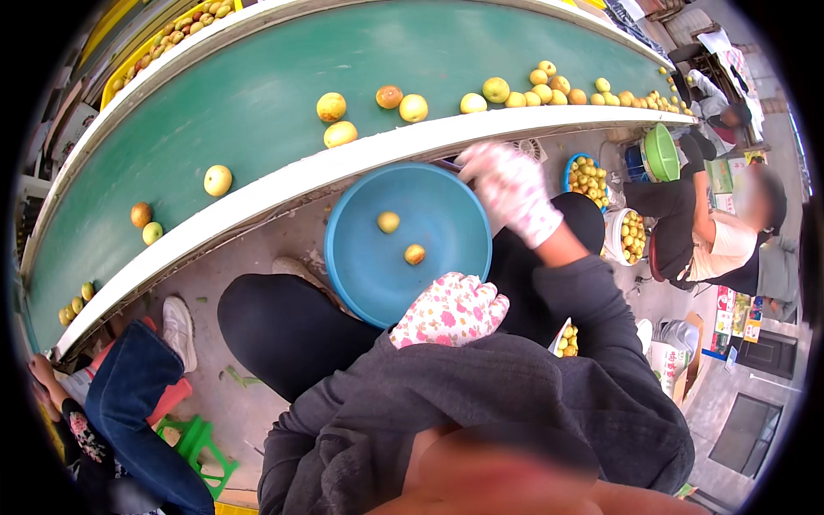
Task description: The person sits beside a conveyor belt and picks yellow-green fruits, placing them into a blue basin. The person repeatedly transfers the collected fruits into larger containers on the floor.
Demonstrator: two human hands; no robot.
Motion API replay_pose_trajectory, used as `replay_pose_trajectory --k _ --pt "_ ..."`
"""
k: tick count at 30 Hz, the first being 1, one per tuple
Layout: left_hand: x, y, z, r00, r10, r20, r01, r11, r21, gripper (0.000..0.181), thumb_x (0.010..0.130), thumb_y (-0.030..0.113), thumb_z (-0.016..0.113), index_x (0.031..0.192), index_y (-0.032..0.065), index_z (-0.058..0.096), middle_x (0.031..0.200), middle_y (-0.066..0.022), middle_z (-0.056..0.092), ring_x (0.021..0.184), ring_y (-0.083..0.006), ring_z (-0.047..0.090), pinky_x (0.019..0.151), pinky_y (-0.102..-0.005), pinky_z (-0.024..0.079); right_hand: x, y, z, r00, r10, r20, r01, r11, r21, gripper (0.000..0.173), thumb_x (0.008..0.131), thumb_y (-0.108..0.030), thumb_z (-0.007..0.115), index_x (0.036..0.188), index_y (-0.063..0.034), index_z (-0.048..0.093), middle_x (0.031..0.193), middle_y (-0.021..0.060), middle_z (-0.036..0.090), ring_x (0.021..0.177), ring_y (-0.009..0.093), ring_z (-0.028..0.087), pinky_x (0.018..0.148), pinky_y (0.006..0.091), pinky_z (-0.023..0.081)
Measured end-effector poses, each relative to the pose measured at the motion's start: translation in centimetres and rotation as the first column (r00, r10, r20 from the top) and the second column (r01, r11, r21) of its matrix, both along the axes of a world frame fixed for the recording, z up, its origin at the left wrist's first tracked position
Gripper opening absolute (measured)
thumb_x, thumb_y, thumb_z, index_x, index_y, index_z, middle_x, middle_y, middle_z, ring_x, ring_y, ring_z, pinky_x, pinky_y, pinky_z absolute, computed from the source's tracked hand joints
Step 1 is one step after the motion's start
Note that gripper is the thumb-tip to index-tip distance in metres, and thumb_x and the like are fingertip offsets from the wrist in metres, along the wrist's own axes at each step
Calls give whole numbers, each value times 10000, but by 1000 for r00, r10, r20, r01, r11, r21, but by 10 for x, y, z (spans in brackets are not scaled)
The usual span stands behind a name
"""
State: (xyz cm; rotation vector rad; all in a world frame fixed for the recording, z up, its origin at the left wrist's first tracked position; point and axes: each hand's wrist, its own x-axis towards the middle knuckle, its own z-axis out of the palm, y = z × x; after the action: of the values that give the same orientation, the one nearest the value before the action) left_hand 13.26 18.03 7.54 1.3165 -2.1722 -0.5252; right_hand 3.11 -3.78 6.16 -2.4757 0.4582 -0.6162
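A blue plastic basin stands between my knees, holding a yellow fruit and a yellow-brown fruit. My left hand, in a white floral glove, rests at the basin's near right rim with its fingers curled; whether it holds anything is hidden. Blurred by motion, my right hand wears a similar glove and is over the basin's right rim, beside the conveyor's edge. Its fingertips are too blurred to read. Beyond the basin runs a green conveyor belt with scattered round yellow fruits along its near side.
The conveyor's white side rail curves past the basin. A blue basin and a white bucket of fruit stand to the right, near a seated person. Another person's jeans-clad leg and a green plastic stool are at lower left.
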Motion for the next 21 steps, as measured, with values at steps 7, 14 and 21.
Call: replay_pose_trajectory --k 7,14,21 --pt "-2 3 1 1000 -13 12 13 1000 -3 198 877 191 575 1017 71 645 917 -78 638 954 -249 654 842 -387 512 -28 -213 74 523 -536 -663 286 843 -456 380 831 -27 664 1202 -98 706 1144 157 716 1112 329 664 989 368 509" --pt "-1 1 1 1000 5 -3 -5 999 -35 196 875 193 576 1014 72 644 912 -78 636 951 -249 653 838 -388 511 -32 -263 45 491 -520 -699 216 850 -480 433 771 -146 748 1202 -147 712 1167 172 701 1141 346 644 1005 394 499" --pt "-2 -3 4 997 -20 79 14 997 80 247 874 169 586 1096 105 675 1066 -74 667 1001 -256 661 866 -416 522 -60 -245 43 654 -727 -211 691 687 -225 348 888 -217 695 1199 -71 642 971 145 705 869 228 677 761 344 538"
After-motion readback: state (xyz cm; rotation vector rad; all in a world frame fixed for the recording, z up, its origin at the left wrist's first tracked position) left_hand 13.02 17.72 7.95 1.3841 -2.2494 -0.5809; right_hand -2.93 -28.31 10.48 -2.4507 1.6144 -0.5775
